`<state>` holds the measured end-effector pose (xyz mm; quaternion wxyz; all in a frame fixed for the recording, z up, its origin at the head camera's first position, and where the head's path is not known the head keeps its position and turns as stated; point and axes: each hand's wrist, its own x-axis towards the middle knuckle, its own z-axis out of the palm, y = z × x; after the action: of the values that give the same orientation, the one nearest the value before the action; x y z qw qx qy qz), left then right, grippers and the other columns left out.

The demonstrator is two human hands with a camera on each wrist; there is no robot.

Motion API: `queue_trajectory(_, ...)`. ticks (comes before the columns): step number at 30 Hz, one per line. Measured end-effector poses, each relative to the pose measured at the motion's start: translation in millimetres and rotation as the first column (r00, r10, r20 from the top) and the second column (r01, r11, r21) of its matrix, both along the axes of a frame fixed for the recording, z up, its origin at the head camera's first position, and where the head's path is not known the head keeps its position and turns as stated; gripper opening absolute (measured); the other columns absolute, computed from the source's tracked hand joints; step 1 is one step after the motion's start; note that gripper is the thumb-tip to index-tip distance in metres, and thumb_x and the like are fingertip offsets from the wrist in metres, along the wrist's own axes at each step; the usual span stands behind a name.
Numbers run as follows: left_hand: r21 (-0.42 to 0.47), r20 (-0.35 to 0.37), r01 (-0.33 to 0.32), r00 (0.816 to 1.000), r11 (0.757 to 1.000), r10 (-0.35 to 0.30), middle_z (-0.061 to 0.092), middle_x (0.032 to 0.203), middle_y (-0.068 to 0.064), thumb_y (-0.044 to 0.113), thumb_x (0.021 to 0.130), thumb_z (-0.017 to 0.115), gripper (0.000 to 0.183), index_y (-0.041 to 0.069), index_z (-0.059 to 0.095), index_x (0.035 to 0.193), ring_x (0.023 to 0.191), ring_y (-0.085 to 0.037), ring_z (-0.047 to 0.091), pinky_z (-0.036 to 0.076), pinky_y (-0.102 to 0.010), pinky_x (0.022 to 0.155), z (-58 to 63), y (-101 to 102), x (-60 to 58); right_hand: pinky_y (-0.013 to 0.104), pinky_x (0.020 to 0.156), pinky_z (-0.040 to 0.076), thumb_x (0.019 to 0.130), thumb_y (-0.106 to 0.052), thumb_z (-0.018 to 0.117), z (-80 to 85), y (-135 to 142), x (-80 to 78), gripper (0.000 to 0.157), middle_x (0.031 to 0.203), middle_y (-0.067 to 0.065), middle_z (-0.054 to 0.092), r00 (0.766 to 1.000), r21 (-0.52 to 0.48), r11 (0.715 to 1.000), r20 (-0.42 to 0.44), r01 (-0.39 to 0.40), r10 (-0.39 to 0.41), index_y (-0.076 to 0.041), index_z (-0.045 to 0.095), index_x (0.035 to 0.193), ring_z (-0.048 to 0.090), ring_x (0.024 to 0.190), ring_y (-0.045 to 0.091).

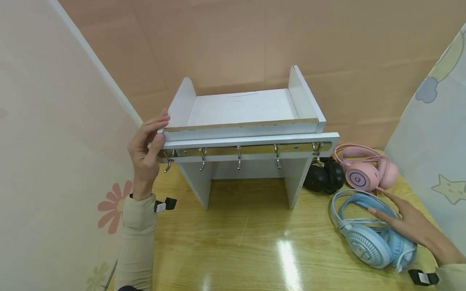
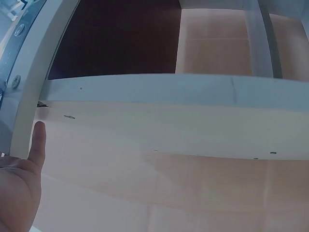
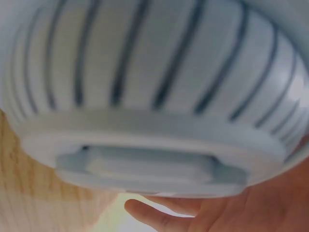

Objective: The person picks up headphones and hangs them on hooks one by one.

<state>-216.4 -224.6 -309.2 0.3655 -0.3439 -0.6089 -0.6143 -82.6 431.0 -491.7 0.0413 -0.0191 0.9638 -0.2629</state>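
Note:
My left hand [image 1: 145, 145] grips the left front corner of a white shelf [image 1: 244, 108], the thumb in front and the fingers over the side panel. A gold rail [image 1: 256, 150] with several silver hooks runs along the shelf's front. In the left wrist view, one straight finger [image 2: 37, 145] lies along the white panel [image 2: 169, 125]. On the right, my right hand [image 1: 415, 222] reaches over light blue headphones [image 1: 365, 246] with thumb and fingers spread. Their ribbed ear cup [image 3: 159, 63] fills the right wrist view, partly hiding the hand behind it.
Pink headphones [image 1: 360, 178] lie behind the blue pair, against the right wall panel [image 1: 433, 153]. Black headphones [image 1: 320, 178] sit beside the shelf's right leg. Under everything is a glossy wooden tabletop [image 1: 225, 242]. A left wall panel [image 1: 65, 141] stands close to my left arm.

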Motion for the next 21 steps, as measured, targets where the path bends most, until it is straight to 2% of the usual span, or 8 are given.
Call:
queue_trajectory(5,-0.015,-0.005,-0.019,1.0,1.0,0.019,0.077,0.123,-0.011,0.001,0.098,0.059,0.028,-0.019,0.068,0.115,0.137,-0.034,0.065,0.045,-0.048,0.125,-0.2,-0.5,-1.0,0.083,0.087,0.049,0.107,-0.046,0.058,-2.5,2.6,1.5,0.091,0.15,0.055,0.031,0.998,-0.008,1.0,0.06,0.014,-0.013,0.015,0.018,0.162,0.045,0.12,0.079)
queue_trajectory(13,-0.011,-0.014,-0.03,0.999,1.0,0.03,0.076,0.123,-0.01,0.001,0.099,0.059,0.028,-0.02,0.067,0.115,0.137,-0.034,0.065,0.045,-0.048,0.125,-2.7,-0.9,-0.8,0.082,0.086,0.049,0.108,-0.049,0.053,-1.7,2.0,0.6,0.091,0.15,0.055,0.03,0.991,0.014,0.999,0.125,0.036,-0.038,0.02,0.02,0.158,0.053,0.114,0.076)
queue_trajectory(21,0.009,-0.018,-0.018,1.0,1.0,0.018,0.076,0.124,-0.012,-0.003,0.097,0.057,0.027,-0.021,0.067,0.115,0.138,-0.034,0.064,0.045,-0.048,0.125,-2.8,2.5,-2.1,0.085,0.089,0.044,0.109,-0.052,0.05,-1.9,3.3,1.4,0.09,0.142,0.058,0.035,0.986,0.03,0.998,0.153,0.06,-0.064,0.021,0.025,0.155,0.041,0.12,0.08)
